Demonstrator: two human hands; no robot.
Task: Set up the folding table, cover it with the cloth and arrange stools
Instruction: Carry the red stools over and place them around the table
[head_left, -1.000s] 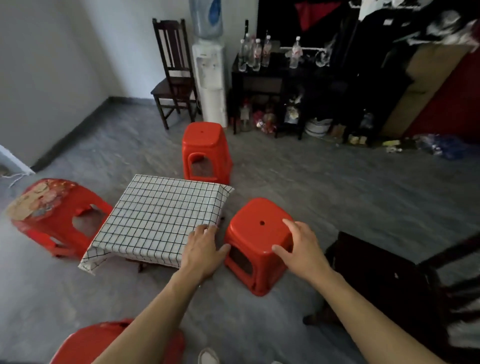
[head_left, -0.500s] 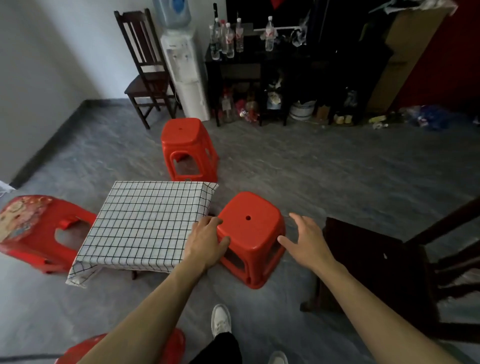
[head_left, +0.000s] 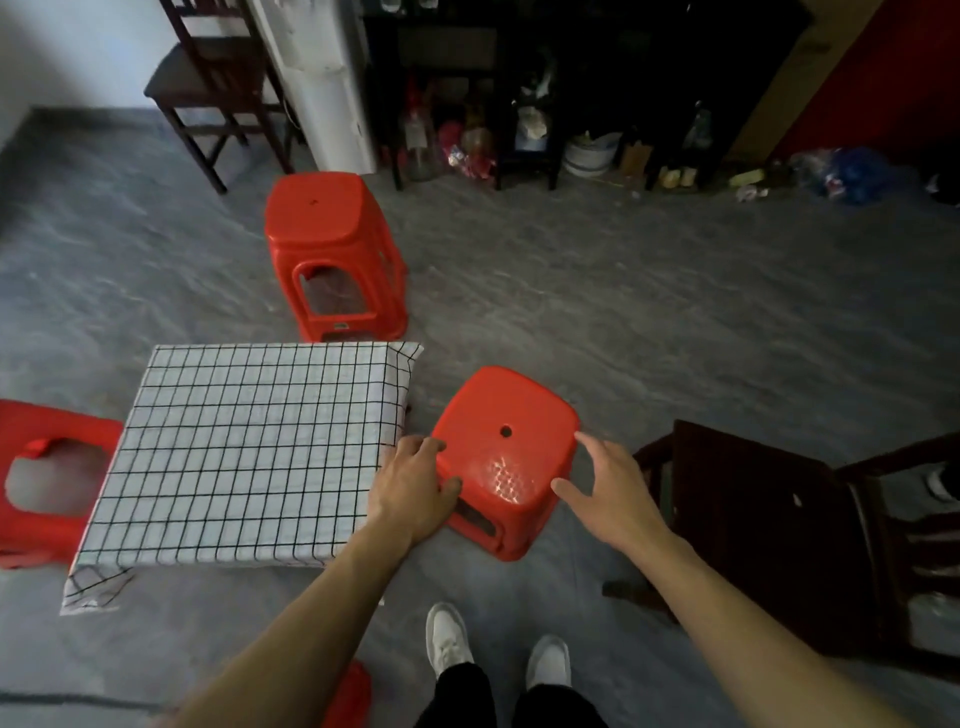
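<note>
The low folding table (head_left: 249, 452) stands on the floor under a white cloth with a black grid. A red plastic stool (head_left: 506, 452) stands upright just right of the table. My left hand (head_left: 415, 488) lies against this stool's left side, in the gap by the table, with the thumb touching the stool's wall. My right hand (head_left: 608, 493) is spread open at the stool's right edge, its fingertips at the seat's rim. A second red stool (head_left: 322, 218) stands beyond the table, and a third (head_left: 31, 467) at its left.
A sliver of another red stool (head_left: 350, 696) shows near my feet. A dark wooden chair (head_left: 769, 525) stands close on the right. Another chair (head_left: 208, 78), a white water dispenser (head_left: 327, 83) and a dark cluttered shelf (head_left: 519, 104) line the far wall.
My right hand has come off the stool's right side and now hovers spread beside it. My left hand stays at the stool's left side. The view has tilted down.
</note>
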